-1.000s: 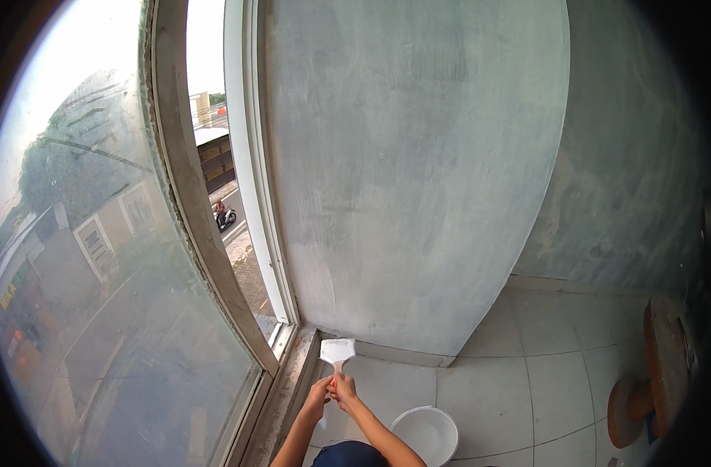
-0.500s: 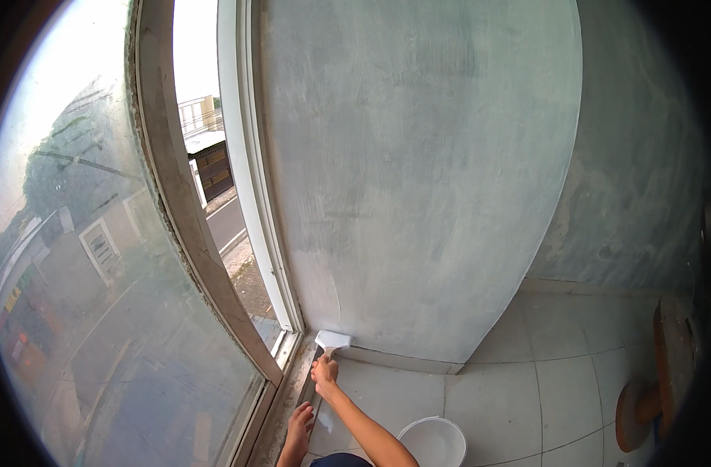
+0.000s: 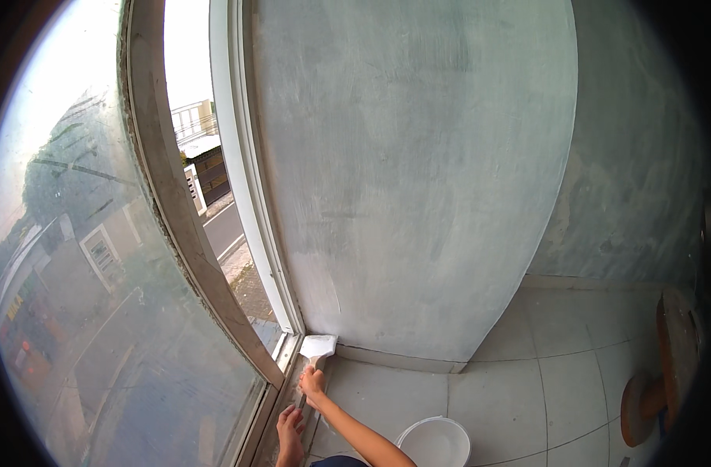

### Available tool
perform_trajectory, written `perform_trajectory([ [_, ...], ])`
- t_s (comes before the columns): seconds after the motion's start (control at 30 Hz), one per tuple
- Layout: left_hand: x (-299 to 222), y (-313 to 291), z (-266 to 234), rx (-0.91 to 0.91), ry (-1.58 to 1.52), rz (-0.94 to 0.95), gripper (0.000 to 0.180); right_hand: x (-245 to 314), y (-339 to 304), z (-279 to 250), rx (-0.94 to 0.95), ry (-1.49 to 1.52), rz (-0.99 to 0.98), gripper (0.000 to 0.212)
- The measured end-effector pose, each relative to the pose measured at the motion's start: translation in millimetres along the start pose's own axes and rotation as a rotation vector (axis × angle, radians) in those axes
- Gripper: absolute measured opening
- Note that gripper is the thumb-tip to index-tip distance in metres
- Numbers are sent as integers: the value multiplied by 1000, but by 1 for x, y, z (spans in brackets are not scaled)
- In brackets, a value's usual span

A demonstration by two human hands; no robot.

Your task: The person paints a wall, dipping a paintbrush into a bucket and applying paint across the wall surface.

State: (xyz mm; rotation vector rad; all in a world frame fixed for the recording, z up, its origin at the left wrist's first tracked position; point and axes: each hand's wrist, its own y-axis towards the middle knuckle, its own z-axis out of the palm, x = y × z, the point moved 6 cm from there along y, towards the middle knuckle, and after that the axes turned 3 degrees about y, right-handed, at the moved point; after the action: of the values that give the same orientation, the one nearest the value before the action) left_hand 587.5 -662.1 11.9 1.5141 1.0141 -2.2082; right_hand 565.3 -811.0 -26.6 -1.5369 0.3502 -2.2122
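My right hand (image 3: 313, 384) is closed round the handle of a wide paintbrush (image 3: 318, 346). The head of the brush is coated white and meets the foot of the grey wall (image 3: 402, 194), in the corner beside the window frame (image 3: 294, 331). Just below it, close to the lower end of the handle, is my left hand (image 3: 290, 426). Its fingers are loosely bent and look apart, with nothing visible in them; whether they touch the handle I cannot tell.
A white bucket (image 3: 403, 437) stands on the tiled floor (image 3: 495, 405), right of my right forearm. A hazy glass pane (image 3: 137, 335) with a worn frame (image 3: 188, 233) fills the left side. At the far right stands a brown wooden piece (image 3: 640, 405).
My right hand has moved left and slightly down with the paintbrush, toward the window corner. My left hand has shifted a little left and stays below it.
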Motion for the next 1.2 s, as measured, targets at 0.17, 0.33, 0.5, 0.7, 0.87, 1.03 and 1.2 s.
perform_trajectory([
  [0.17,-3,-4,5,22,18,-13,38,17,23,13,-122,-98,-55,40],
  [0.33,1,-4,5,41,12,-20,38,51,26,41,-80,43,-16,35],
  [0.5,-9,-13,11,54,11,-4,38,93,0,75,-50,-13,-179,33],
  [0.7,-14,-23,34,144,-39,5,38,197,-46,117,-19,-176,-480,33],
  [0.87,-27,-33,48,219,-76,56,40,300,-132,148,-84,-213,-676,29],
  [1.03,-58,-59,71,322,-142,85,44,344,-165,147,-92,-173,-900,28],
  [1.2,-106,-101,62,168,-309,216,48,260,-149,101,245,79,-627,28],
])
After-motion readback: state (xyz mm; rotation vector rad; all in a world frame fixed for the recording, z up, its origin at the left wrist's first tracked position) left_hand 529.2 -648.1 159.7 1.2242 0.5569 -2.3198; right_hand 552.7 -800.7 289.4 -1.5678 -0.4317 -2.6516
